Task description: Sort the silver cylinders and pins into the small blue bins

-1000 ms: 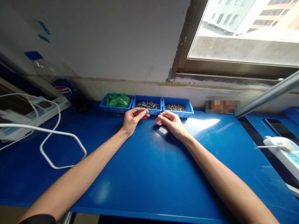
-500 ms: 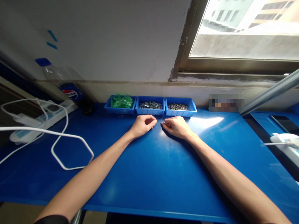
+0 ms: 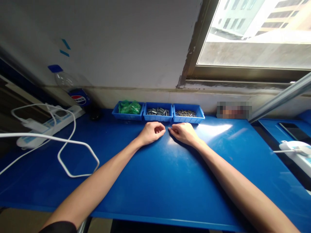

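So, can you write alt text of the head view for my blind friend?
The left hand and right hand, both curled, almost touching, before three blue bins on a blue table, holding green plastic, stubby grey pieces and thin metallic pieces. A bottle is at left.

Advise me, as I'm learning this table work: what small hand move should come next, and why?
Probably the right hand should reach forward to the thin metal pieces: their blue bin stands just beyond it, and neither it nor the left hand visibly holds anything.
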Motion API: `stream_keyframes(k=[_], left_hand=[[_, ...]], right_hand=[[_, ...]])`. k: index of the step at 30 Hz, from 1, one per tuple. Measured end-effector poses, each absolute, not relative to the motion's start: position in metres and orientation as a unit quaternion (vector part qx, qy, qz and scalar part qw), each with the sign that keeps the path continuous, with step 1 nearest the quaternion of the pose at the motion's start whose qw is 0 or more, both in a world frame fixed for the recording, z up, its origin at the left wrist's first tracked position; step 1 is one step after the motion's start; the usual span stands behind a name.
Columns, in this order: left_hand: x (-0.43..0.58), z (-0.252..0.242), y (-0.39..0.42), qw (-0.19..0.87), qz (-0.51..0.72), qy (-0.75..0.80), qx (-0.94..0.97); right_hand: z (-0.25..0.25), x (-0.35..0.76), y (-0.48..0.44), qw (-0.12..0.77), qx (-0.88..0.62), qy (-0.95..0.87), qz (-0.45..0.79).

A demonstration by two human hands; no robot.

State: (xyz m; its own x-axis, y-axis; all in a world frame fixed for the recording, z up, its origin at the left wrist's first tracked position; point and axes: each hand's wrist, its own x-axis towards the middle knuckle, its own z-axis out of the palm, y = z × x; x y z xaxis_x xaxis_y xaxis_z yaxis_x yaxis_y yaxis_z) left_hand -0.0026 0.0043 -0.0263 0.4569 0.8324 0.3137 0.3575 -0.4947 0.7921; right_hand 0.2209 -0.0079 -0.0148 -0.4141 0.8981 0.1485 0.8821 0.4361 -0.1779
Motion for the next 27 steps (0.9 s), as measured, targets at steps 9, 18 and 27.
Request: stream_keyframes(k=[9,18,27], left_hand=[[-0.002,-0.028,0.004,0.322,0.355,0.378,0.792],[-0.003,-0.028,0.005,0.298,0.349,0.376,0.805],[-0.004,-0.013,0.005,0.243,0.378,0.376,0.810]], right_hand=[[-0.020,0.223,-0.006,0.120,-0.529,-0.839,0.035],[-0.017,0.222,-0.007,0.118,-0.531,-0.838,0.043],[-0.017,0.222,-0.007,0.135,-0.525,-0.839,0.044]])
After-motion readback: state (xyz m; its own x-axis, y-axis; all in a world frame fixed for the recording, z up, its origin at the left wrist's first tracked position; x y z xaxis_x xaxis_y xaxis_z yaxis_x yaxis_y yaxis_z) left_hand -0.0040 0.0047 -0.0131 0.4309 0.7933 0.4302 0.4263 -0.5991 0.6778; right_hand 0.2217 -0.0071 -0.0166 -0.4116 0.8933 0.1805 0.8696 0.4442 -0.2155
